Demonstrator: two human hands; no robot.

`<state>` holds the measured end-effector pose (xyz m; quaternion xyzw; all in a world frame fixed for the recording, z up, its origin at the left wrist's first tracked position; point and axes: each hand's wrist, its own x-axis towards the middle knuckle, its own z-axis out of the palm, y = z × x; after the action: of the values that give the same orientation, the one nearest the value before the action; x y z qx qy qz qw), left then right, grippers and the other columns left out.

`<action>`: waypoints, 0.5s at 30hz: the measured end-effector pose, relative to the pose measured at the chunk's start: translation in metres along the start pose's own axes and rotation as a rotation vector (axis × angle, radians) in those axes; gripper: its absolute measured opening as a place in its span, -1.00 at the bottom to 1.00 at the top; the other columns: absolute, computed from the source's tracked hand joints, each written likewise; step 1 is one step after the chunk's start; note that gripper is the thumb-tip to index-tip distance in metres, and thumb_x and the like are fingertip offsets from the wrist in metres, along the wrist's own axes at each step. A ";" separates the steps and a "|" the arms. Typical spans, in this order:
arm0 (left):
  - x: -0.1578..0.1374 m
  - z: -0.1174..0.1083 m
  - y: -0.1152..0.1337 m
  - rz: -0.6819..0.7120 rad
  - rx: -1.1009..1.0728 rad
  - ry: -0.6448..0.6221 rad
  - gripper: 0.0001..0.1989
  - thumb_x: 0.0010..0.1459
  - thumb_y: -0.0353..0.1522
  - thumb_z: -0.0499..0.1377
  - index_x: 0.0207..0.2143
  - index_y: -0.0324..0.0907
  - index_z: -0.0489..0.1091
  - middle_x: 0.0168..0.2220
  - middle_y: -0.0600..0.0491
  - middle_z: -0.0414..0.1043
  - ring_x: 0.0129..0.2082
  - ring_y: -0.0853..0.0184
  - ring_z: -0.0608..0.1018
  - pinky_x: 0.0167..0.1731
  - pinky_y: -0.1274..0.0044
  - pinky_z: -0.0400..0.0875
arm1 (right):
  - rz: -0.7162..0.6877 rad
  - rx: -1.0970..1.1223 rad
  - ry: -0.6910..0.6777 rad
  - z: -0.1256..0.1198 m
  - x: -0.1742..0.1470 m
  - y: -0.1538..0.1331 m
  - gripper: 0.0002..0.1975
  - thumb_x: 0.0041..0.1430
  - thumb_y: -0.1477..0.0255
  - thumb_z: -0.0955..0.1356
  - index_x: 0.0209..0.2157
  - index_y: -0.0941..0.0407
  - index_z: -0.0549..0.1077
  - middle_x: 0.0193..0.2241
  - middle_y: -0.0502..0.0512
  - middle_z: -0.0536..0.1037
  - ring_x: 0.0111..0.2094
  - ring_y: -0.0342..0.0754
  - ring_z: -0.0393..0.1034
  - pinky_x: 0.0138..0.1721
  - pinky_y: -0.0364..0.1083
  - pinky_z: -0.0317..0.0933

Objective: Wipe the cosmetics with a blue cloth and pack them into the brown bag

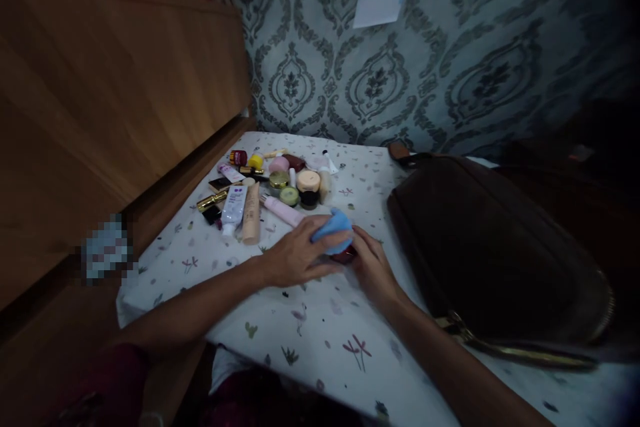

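Observation:
My left hand (pixel 295 255) is closed on a light blue cloth (pixel 334 230), which it presses against a small dark red, shiny object (pixel 345 254). My right hand (pixel 373 265) grips that object from the other side; most of it is hidden by the fingers and cloth, so its kind does not show. Just beyond my left hand lies a pale pink tube (pixel 283 211). Near it are a beige tube (pixel 251 215), a white and purple tube (pixel 234 208) and a green-topped jar (pixel 289 196). A round compact with a peach top (pixel 308 181) sits behind.
Several more cosmetics, including a yellow-capped item (pixel 255 161), crowd the far left of the patterned tablecloth (pixel 320 333). A large dark brown bag (pixel 490 253) lies at right. A wooden cabinet (pixel 115 80) flanks the left; a patterned wall (pixel 425 67) stands behind.

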<state>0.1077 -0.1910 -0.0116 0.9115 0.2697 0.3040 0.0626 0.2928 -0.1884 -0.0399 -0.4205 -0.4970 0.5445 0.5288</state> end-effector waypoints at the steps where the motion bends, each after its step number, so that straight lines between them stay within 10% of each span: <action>1: 0.000 0.001 -0.002 0.022 0.021 -0.034 -0.48 0.35 -0.14 0.02 0.27 -0.16 0.17 0.22 -0.26 0.11 0.27 0.06 0.19 0.23 0.20 0.20 | 0.020 0.018 -0.008 0.000 0.000 0.000 -0.61 0.05 0.03 0.42 -0.41 0.09 0.45 -0.53 -0.03 0.45 -0.48 -0.09 0.33 -0.47 -0.14 0.29; 15: -0.001 -0.001 -0.006 -0.211 -0.209 -0.105 -0.37 0.29 -0.08 0.09 0.29 -0.18 0.06 0.10 -0.20 0.18 0.07 0.11 0.42 0.09 0.28 0.39 | 0.029 -0.069 -0.033 -0.001 -0.003 0.002 -0.55 0.08 -0.05 0.38 -0.29 0.07 0.50 -0.41 0.06 0.55 -0.41 -0.01 0.44 -0.43 -0.09 0.36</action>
<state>0.1034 -0.1863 -0.0128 0.8813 0.3273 0.2741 0.2027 0.2940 -0.1909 -0.0424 -0.4367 -0.5181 0.5414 0.4977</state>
